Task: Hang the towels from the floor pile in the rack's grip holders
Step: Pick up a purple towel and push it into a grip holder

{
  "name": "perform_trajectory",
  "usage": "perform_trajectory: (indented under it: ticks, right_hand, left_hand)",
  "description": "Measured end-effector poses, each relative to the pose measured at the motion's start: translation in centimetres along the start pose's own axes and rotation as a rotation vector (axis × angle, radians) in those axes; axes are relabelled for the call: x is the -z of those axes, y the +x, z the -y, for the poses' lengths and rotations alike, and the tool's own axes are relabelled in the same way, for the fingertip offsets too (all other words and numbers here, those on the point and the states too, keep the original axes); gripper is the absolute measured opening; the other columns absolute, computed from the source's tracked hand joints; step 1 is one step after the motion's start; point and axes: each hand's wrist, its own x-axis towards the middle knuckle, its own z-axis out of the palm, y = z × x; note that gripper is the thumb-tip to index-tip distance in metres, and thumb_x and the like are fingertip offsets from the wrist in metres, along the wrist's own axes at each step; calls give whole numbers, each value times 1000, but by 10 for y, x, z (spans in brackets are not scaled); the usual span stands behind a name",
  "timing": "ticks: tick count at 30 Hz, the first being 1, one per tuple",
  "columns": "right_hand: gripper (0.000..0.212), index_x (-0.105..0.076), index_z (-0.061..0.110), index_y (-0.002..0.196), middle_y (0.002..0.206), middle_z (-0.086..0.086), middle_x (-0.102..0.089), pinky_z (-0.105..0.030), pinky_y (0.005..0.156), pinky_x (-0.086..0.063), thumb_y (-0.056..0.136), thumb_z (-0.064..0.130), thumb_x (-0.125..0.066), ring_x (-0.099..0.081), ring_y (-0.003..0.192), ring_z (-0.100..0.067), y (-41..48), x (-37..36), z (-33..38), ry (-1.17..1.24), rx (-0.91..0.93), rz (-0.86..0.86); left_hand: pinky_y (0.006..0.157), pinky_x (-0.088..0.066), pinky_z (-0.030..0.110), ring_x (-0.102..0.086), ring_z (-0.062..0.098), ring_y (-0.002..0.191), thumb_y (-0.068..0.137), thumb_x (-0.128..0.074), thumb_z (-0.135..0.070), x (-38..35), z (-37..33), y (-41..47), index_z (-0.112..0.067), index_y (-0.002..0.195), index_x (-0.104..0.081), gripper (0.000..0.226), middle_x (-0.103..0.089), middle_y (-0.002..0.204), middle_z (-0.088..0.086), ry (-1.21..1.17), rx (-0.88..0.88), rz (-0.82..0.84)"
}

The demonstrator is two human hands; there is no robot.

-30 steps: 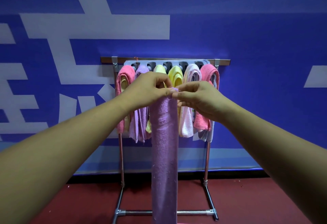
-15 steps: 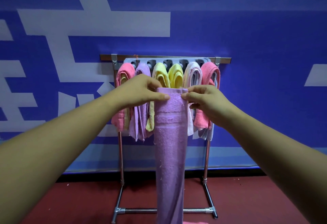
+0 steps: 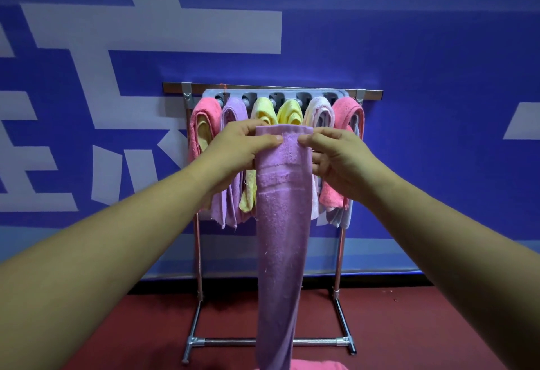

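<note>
Pinches with the left hand (image 3: 236,150) the upper left corner of a lilac towel (image 3: 280,223), thumb laid flat across the front, fingers curled round behind the cloth. Holds that towel folded into a long narrow strip, top edge level, body hanging straight down before the middle of the rack, lower end cut off by the bottom of the view. Pinches the upper right corner with the right hand (image 3: 339,159) the same way: thumb on the front, fingers tucked behind. Leaves a short stretch of cloth between the two thumb tips. Faces a metal rack (image 3: 340,252) standing against a blue wall (image 3: 438,106) with large pale lettering. Finds a grey strip of grip holders (image 3: 277,96) just under the top bar, with six towels hung from it, left to right: pink towel (image 3: 204,118) with a yellow layer inside its fold, purple towel (image 3: 230,112), yellow towel (image 3: 263,109), second yellow towel (image 3: 290,111), pale pink towel (image 3: 318,109), deep pink towel (image 3: 349,112) with pale blue cloth (image 3: 340,217) showing beneath it. Carries the lilac towel below the holder strip and apart from it, in front of the two yellow ones, partly hiding them. Stands over a dark red floor (image 3: 409,325); catches a patch of pink cloth (image 3: 315,365) at the very bottom edge, just right of the lilac strip.
</note>
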Motion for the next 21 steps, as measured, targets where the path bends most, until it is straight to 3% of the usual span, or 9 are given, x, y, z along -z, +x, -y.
perform_trajectory:
  ticks: [3,7,9,12,14,16,18,21]
  right_hand:
    - [24,-69,-2,111,104,-15,-73,-33,78,-60,91,11,-68,-69,84,-22,-6,-3,-12,-10,-109,57]
    - [25,-70,-6,111,117,-27,-69,-56,101,-46,88,3,-70,-64,96,-34,-10,-8,-30,-46,-117,-72]
    - [20,-71,-5,107,115,-27,-69,-60,105,-42,88,3,-70,-62,97,-35,-9,-12,-27,-47,-102,-122]
    - [14,-72,0,101,105,-21,-71,-52,100,-49,88,3,-69,-62,93,-33,-3,-14,-16,-13,-76,-162]
    - [8,-72,3,96,98,-16,-70,-41,83,-56,89,3,-68,-63,84,-29,2,-14,-7,15,-49,-180]
    - [7,-73,4,93,94,-14,-69,-34,71,-52,89,4,-68,-63,79,-24,7,-12,1,26,-30,-197]
    - [7,-75,3,92,96,-15,-69,-37,76,-50,88,4,-68,-62,83,-26,12,-8,7,20,-26,-231]
    - [8,-74,1,92,99,-15,-72,-38,81,-55,87,1,-69,-67,88,-26,20,0,5,27,-52,-299]
  left_hand:
    - [76,-58,36,-67,18,80,90,-68,-9,-2,-3,2,-7,102,-73,13,-70,89,7,-38,-22,-64]
    - [68,-59,33,-69,21,82,89,-68,-10,-3,1,7,-5,102,-72,14,-73,91,8,-72,10,-114]
    - [76,-59,37,-69,24,87,91,-66,-13,-4,6,6,-7,103,-72,14,-75,94,10,-186,34,-93]
    - [89,-55,40,-70,20,98,90,-68,-25,-5,24,0,-12,112,-70,25,-75,109,7,-215,71,6]
    - [91,-55,37,-70,18,102,85,-73,-28,-6,45,-11,-14,115,-69,34,-75,110,4,-88,109,103]
    - [87,-55,37,-71,17,93,84,-75,-20,-10,68,-23,-11,104,-72,22,-77,101,5,-31,135,152]
    - [82,-57,32,-70,13,85,86,-72,-11,-16,83,-36,-10,97,-72,11,-77,94,2,-76,150,136]
    - [89,-56,38,-69,19,94,76,-73,-18,-24,94,-46,-9,105,-72,30,-75,105,6,-219,180,117]
